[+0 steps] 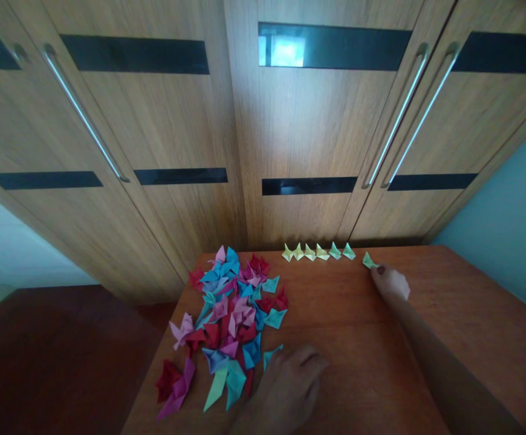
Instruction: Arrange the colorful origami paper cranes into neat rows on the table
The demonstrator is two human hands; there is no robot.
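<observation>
The fingers (pixel 380 269) of our right hand (pixel 394 284) pinch a green paper (pixel 369 260) right of the row (pixel 321 253); squeezing could crease it. Our left hand (pixel 288 386), grip unclear, could brush and scatter the pile (pixel 242 315)

On the table (pixel 349 344), an origami heap (pixel 243 317) lies left, an origami row (pixel 321 252) lines the far edge to its right, one origami piece (pixel 368 260) in the right hand (pixel 390 283) is past the row's right end, and a wardrobe (pixel 299 121) stands behind.
</observation>
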